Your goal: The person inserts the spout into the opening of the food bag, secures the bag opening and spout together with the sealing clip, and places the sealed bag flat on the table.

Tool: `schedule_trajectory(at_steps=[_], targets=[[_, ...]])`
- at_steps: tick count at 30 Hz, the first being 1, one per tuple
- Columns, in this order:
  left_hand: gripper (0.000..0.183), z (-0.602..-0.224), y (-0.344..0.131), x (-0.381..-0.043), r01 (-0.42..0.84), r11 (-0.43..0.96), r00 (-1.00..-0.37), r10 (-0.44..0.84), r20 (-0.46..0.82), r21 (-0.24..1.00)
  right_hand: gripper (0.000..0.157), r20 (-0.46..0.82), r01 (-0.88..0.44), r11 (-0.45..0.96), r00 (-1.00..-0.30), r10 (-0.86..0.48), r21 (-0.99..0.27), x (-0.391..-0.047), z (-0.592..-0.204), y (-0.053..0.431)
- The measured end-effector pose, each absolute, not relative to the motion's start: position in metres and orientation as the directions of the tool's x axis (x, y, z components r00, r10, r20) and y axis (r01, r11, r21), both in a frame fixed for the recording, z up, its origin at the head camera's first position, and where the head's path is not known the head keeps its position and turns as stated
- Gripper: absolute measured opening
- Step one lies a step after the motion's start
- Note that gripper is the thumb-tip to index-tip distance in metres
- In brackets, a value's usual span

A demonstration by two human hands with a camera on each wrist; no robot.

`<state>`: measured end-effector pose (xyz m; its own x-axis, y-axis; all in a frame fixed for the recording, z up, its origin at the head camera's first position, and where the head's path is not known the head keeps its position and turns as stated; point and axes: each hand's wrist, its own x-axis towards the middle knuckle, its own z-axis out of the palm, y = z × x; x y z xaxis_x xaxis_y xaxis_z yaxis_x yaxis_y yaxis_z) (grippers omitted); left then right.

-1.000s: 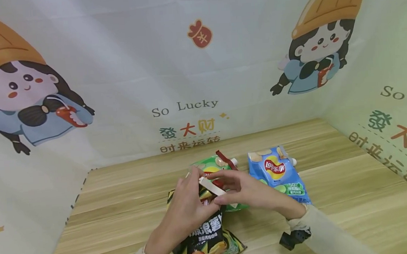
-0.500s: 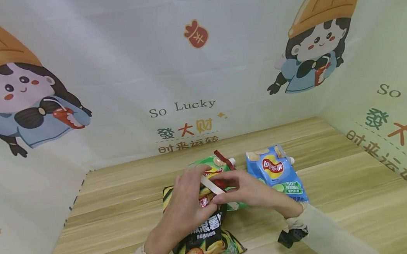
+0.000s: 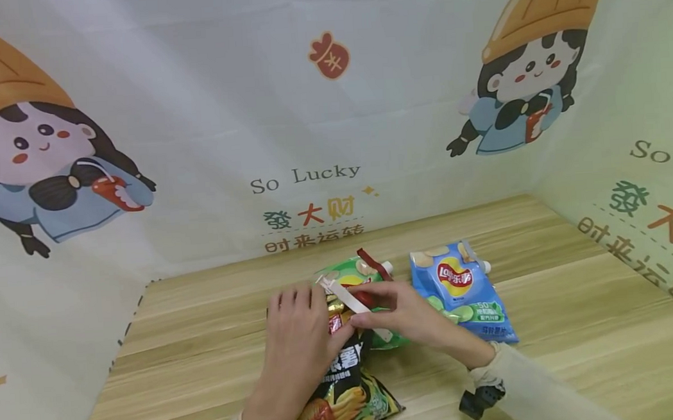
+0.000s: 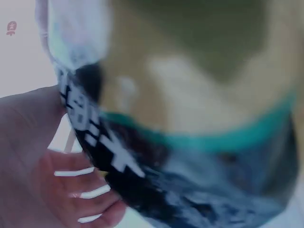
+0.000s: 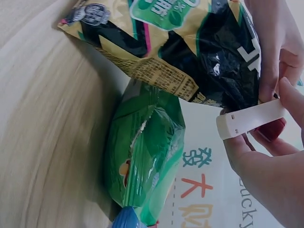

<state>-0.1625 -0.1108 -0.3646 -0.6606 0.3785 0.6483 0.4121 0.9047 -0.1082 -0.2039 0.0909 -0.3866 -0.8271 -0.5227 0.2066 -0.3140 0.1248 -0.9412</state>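
Observation:
A black and yellow bag of chips [image 3: 341, 362] is tilted up from the table, with my left hand [image 3: 298, 341] gripping its upper part from the left. The fingers curl over its top edge, and the thumb lies near a white bag clip [image 3: 350, 299]. My right hand [image 3: 412, 314] pinches this long, narrow clip between thumb and fingers, across the bag's top. In the right wrist view, the near end of the clip [image 5: 251, 118] sticks out beside the black bag [image 5: 209, 52]. The bag [image 4: 190, 118] fills most of the left wrist view, blurred.
Behind the hands lies a green bag of chips [image 3: 346, 270] with a dark red clip [image 3: 373, 263] on it. To the right is a blue bag of chips [image 3: 457, 286] with a grey clip. A printed cloth [image 3: 221, 114] encloses the wooden table [image 3: 194, 347].
My left fingers have drawn back from the clip's upper end and lie farther left over the bag, showing more of the clip. The right hand still holds the clip.

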Motion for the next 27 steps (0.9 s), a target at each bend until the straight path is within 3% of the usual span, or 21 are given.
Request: schedule_trajectory(at_steps=[4,8,13,19,27], targets=[[0.041,-0.363,-0.108,-0.158,0.439,0.898,-0.744,0.384,0.547,-0.032,0.051,0.224,-0.309,0.076,-0.818,-0.530,-0.948,-0.202,-0.389,0.087],[0.033,-0.365,-0.106,-0.159,0.480,0.871,-0.781,0.366,0.506,0.110,0.051,0.230,-0.296,0.030,-0.799,-0.556,-0.955,-0.201,-0.391,0.085],[0.022,-0.367,-0.103,-0.161,0.500,0.828,-0.796,0.322,0.513,0.255,0.051,0.200,-0.307,0.081,-0.775,-0.600,-0.948,-0.200,-0.388,0.088],[0.016,-0.368,-0.100,-0.163,0.510,0.797,-0.787,0.281,0.549,0.323,0.052,0.156,-0.343,0.179,-0.753,-0.639,-0.922,-0.201,-0.379,0.098],[0.019,-0.369,-0.102,-0.166,0.532,0.780,-0.769,0.282,0.574,0.329,0.042,0.275,-0.340,-0.011,-0.741,-0.612,-0.940,-0.207,-0.376,0.105]])
